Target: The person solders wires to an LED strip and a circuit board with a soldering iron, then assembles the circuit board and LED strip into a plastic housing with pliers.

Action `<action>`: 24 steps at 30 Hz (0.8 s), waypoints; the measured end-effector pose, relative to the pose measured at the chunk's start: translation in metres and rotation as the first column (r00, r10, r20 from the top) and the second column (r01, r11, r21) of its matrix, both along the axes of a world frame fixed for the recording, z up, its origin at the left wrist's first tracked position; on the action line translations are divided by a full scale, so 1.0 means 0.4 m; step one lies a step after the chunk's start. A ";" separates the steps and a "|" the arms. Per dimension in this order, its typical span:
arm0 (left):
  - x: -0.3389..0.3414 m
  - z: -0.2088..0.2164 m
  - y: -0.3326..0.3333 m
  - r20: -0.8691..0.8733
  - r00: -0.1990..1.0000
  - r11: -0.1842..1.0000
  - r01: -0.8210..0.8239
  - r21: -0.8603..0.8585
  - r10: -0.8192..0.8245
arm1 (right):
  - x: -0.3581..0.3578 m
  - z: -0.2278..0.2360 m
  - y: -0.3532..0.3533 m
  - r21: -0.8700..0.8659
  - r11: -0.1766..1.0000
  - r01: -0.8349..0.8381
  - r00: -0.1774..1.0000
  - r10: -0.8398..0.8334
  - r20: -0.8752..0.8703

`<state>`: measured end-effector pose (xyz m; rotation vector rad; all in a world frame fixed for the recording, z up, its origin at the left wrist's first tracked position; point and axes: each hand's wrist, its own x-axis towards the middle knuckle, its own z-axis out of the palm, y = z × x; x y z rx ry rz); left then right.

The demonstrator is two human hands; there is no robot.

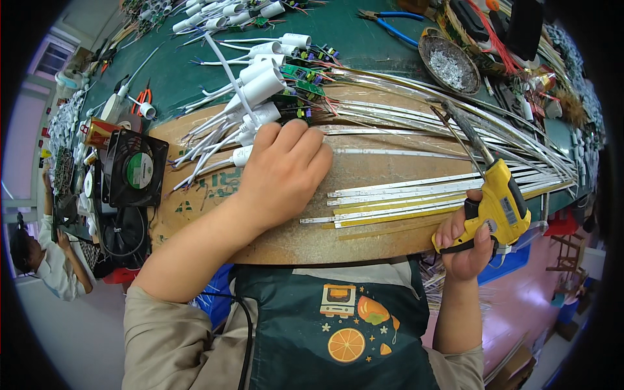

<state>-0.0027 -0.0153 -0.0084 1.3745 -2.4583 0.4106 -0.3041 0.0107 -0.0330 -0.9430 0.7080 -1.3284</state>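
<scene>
My right hand (465,250) is wrapped round the handle of a yellow and black soldering gun (507,203), its metal tip pointing up and away over the strips. My left hand (286,169) is closed, knuckles up, at the near end of a row of white plastic lamp caps (263,86) with wires and small green circuit boards (305,86). Whatever its fingers hold is hidden under them. One white cap (241,156) shows just beside that hand. Thin LED strips (403,153) run rightward from the boards. Loose LED strips (390,192) lie nearer me.
Everything lies on a brown cardboard sheet (364,244) over a green table. A black fan (133,168) stands at left. Beyond the strips are a round dish of bright scraps (448,65) and blue-handled pliers (393,25). Another person (55,260) sits far left.
</scene>
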 end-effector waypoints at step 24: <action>0.379 0.263 -0.370 -0.591 0.723 0.885 -0.464 -0.032 0.357 | 0.001 0.006 0.012 0.031 1.000 0.000 0.999 -0.001 0.038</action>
